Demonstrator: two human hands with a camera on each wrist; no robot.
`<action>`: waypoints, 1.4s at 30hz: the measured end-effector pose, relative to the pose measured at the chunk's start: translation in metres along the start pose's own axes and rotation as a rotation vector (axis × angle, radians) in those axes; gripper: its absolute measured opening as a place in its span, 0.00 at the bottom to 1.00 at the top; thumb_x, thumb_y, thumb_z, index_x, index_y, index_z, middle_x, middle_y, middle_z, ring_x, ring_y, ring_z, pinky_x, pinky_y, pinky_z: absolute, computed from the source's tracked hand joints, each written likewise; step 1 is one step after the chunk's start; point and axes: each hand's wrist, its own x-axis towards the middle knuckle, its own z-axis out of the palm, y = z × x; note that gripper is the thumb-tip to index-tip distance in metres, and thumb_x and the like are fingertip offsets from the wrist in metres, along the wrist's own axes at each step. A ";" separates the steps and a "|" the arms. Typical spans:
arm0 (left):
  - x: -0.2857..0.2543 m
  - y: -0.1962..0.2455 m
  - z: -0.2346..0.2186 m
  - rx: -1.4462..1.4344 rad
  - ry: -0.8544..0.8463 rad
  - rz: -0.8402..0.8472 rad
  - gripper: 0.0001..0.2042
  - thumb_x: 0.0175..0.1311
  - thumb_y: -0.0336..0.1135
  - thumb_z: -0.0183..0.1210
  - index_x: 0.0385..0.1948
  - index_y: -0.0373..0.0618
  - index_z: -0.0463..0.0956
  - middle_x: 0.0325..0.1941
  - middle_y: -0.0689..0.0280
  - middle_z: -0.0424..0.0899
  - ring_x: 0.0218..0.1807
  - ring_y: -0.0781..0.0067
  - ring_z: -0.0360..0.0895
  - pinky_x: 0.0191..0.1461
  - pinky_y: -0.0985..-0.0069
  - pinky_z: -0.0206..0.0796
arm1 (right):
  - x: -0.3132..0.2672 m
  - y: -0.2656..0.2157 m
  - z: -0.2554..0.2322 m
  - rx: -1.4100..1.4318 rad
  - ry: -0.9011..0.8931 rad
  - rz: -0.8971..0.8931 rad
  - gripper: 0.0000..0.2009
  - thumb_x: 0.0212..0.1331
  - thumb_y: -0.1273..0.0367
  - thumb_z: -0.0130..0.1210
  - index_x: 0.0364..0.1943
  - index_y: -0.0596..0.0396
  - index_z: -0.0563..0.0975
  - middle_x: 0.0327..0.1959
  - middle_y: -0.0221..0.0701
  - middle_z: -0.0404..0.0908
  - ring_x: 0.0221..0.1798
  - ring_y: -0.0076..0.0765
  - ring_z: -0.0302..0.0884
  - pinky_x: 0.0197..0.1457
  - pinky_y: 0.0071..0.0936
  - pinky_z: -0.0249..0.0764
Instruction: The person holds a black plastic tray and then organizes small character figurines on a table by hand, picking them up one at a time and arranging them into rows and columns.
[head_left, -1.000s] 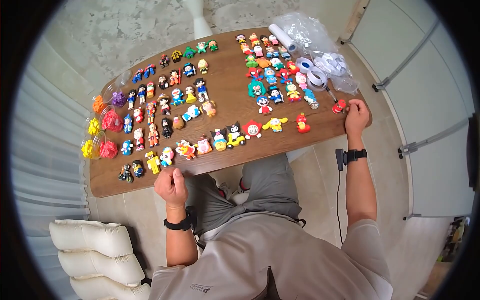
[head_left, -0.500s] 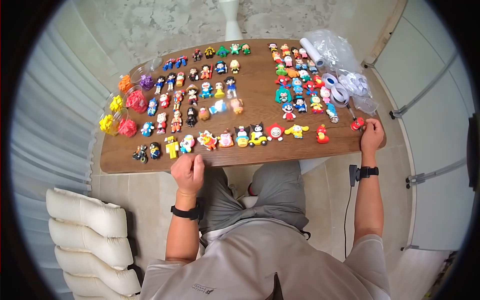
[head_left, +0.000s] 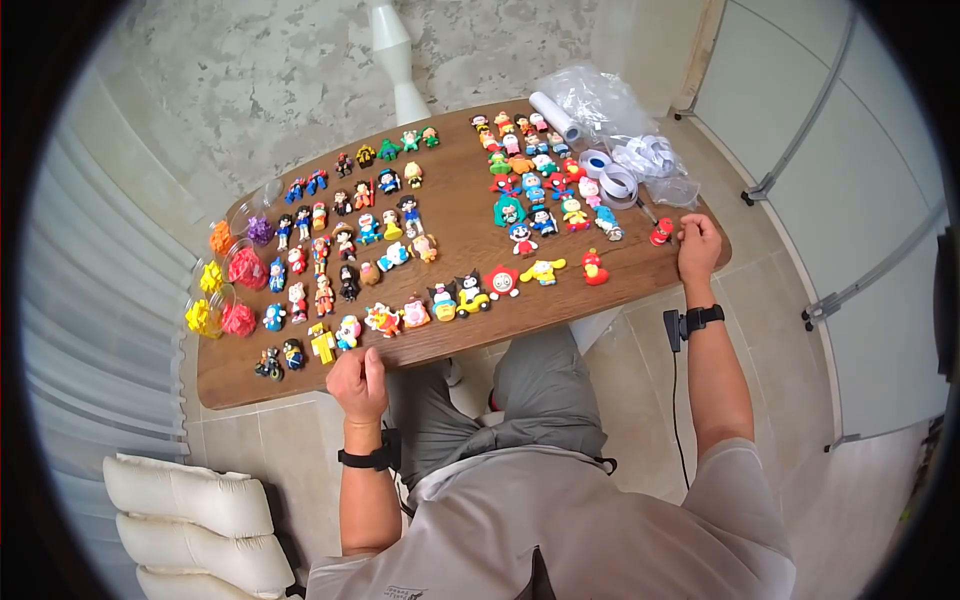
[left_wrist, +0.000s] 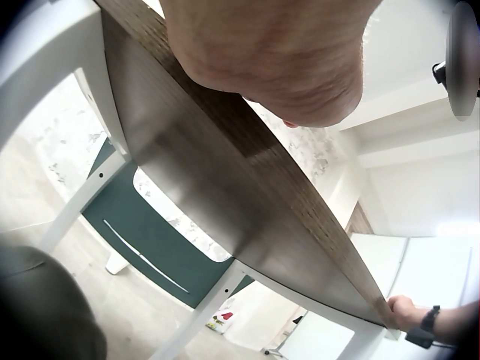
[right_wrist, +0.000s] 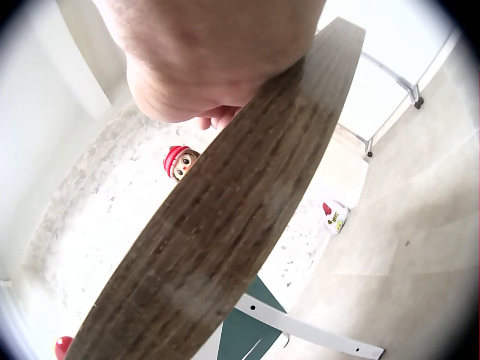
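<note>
Toys [head_left: 471, 297] line the desk [head_left: 460, 210] (plastic bag [head_left: 602, 97] beyond); right hand [head_left: 699, 250] curls; yellow toy [head_left: 321, 344] points lengthwise away from curled left hand [head_left: 357, 388].

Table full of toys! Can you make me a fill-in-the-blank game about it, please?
The table is coloured ____.
The toy motorbike is nearer the ____ hand than the right hand.
The toy nearest the right hand is coloured ____.
The roll beside the plastic bag is coloured ____.

Missing words: brown; left; red; white.
</note>
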 end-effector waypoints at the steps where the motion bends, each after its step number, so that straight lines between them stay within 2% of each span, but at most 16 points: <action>1: -0.001 -0.001 0.000 -0.001 -0.005 -0.004 0.10 0.68 0.32 0.58 0.25 0.40 0.77 0.18 0.62 0.72 0.20 0.64 0.70 0.26 0.70 0.61 | 0.000 0.001 0.000 0.001 -0.003 0.003 0.07 0.61 0.72 0.53 0.32 0.56 0.83 0.22 0.26 0.79 0.27 0.20 0.76 0.32 0.22 0.70; 4: -0.001 -0.001 -0.002 0.020 -0.025 0.000 0.08 0.66 0.28 0.59 0.25 0.40 0.77 0.19 0.60 0.75 0.20 0.60 0.72 0.26 0.67 0.62 | 0.001 0.002 -0.002 -0.006 -0.021 0.013 0.07 0.62 0.73 0.53 0.32 0.57 0.83 0.22 0.25 0.79 0.27 0.20 0.76 0.32 0.21 0.70; 11: 0.002 -0.007 -0.002 -0.008 -0.023 0.046 0.08 0.63 0.28 0.60 0.23 0.40 0.74 0.19 0.60 0.73 0.19 0.60 0.70 0.24 0.67 0.60 | 0.003 0.010 -0.004 0.044 -0.051 0.035 0.06 0.64 0.76 0.51 0.34 0.57 0.81 0.25 0.24 0.78 0.27 0.18 0.74 0.31 0.18 0.67; 16: 0.009 0.004 -0.017 -0.067 -0.142 -0.137 0.07 0.61 0.28 0.62 0.24 0.39 0.76 0.19 0.60 0.74 0.20 0.61 0.71 0.25 0.67 0.62 | 0.001 0.012 -0.004 0.165 -0.023 0.041 0.07 0.65 0.78 0.49 0.34 0.57 0.80 0.29 0.25 0.78 0.28 0.17 0.73 0.31 0.16 0.67; 19: 0.068 0.027 -0.047 -0.007 -0.526 -0.151 0.07 0.60 0.31 0.65 0.26 0.40 0.77 0.21 0.60 0.76 0.21 0.61 0.74 0.27 0.67 0.64 | 0.000 0.011 -0.004 0.173 -0.014 0.048 0.07 0.65 0.79 0.49 0.34 0.57 0.79 0.29 0.25 0.78 0.28 0.17 0.72 0.31 0.16 0.67; 21: 0.124 0.038 -0.057 0.038 -0.797 -0.220 0.08 0.59 0.34 0.68 0.31 0.42 0.79 0.24 0.60 0.79 0.24 0.59 0.78 0.29 0.66 0.68 | -0.001 0.006 -0.003 0.185 -0.022 0.060 0.07 0.65 0.79 0.49 0.34 0.57 0.79 0.29 0.25 0.78 0.28 0.16 0.72 0.31 0.16 0.66; 22: 0.153 0.041 -0.058 0.161 -0.946 -0.164 0.10 0.61 0.37 0.67 0.36 0.42 0.81 0.27 0.58 0.80 0.26 0.58 0.80 0.32 0.64 0.71 | -0.001 0.011 -0.005 0.159 -0.035 0.055 0.07 0.64 0.79 0.48 0.34 0.57 0.79 0.29 0.25 0.78 0.28 0.16 0.72 0.32 0.16 0.66; 23: 0.182 0.041 -0.052 0.130 -1.026 -0.041 0.11 0.61 0.38 0.67 0.40 0.43 0.81 0.28 0.57 0.81 0.29 0.56 0.81 0.33 0.63 0.71 | 0.001 0.015 -0.008 0.153 -0.038 0.048 0.07 0.65 0.79 0.49 0.34 0.57 0.79 0.29 0.25 0.78 0.29 0.17 0.72 0.32 0.16 0.66; 25: 0.232 0.030 -0.022 0.084 -1.096 0.139 0.09 0.63 0.36 0.65 0.39 0.43 0.81 0.30 0.58 0.82 0.32 0.56 0.82 0.36 0.62 0.73 | 0.000 0.021 -0.009 0.151 -0.052 0.039 0.06 0.65 0.78 0.49 0.34 0.57 0.79 0.29 0.25 0.77 0.29 0.17 0.71 0.32 0.16 0.65; 26: 0.259 0.022 0.002 -0.003 -1.168 0.070 0.07 0.63 0.33 0.63 0.39 0.42 0.81 0.30 0.58 0.82 0.32 0.55 0.82 0.37 0.62 0.73 | -0.001 0.020 -0.007 0.153 -0.047 0.039 0.06 0.65 0.78 0.49 0.34 0.57 0.79 0.29 0.25 0.77 0.29 0.17 0.71 0.33 0.16 0.65; 28: 0.301 -0.013 0.065 0.100 -1.140 0.175 0.07 0.64 0.34 0.61 0.35 0.40 0.79 0.28 0.56 0.81 0.31 0.55 0.81 0.36 0.63 0.72 | -0.002 0.015 -0.007 0.149 -0.023 0.038 0.06 0.65 0.78 0.49 0.34 0.57 0.78 0.29 0.24 0.76 0.30 0.17 0.71 0.33 0.16 0.65; 29: 0.320 -0.018 0.096 0.162 -1.138 0.145 0.08 0.63 0.35 0.61 0.34 0.40 0.79 0.28 0.54 0.81 0.33 0.53 0.81 0.38 0.61 0.72 | -0.003 0.013 -0.008 0.144 -0.019 0.046 0.06 0.65 0.78 0.49 0.34 0.57 0.78 0.29 0.24 0.76 0.30 0.17 0.71 0.33 0.16 0.65; 31: 0.342 -0.075 0.173 0.333 -1.059 0.213 0.15 0.59 0.39 0.62 0.43 0.39 0.79 0.36 0.51 0.84 0.41 0.50 0.82 0.44 0.58 0.72 | -0.003 0.012 -0.007 0.133 -0.010 0.059 0.06 0.66 0.78 0.49 0.34 0.57 0.78 0.29 0.24 0.76 0.30 0.17 0.70 0.33 0.16 0.65; 35: 0.362 -0.126 0.273 0.493 -0.947 0.333 0.28 0.56 0.45 0.66 0.56 0.40 0.74 0.49 0.50 0.84 0.53 0.47 0.81 0.55 0.57 0.72 | -0.004 0.012 -0.007 0.138 -0.012 0.075 0.06 0.66 0.78 0.48 0.33 0.57 0.77 0.30 0.25 0.76 0.30 0.18 0.70 0.34 0.16 0.65; 38: 0.364 -0.137 0.312 0.610 -1.049 0.223 0.33 0.54 0.48 0.68 0.60 0.40 0.71 0.53 0.51 0.84 0.58 0.48 0.79 0.60 0.58 0.71 | -0.005 0.012 -0.008 0.098 -0.022 0.059 0.06 0.68 0.77 0.48 0.34 0.56 0.77 0.30 0.24 0.75 0.31 0.17 0.69 0.34 0.17 0.65; 42: 0.377 -0.143 0.338 0.556 -1.269 0.060 0.34 0.51 0.50 0.69 0.59 0.39 0.72 0.52 0.49 0.83 0.57 0.48 0.79 0.60 0.59 0.70 | -0.005 0.005 -0.007 0.110 -0.022 0.085 0.06 0.69 0.77 0.48 0.34 0.56 0.77 0.32 0.25 0.75 0.31 0.18 0.70 0.36 0.17 0.65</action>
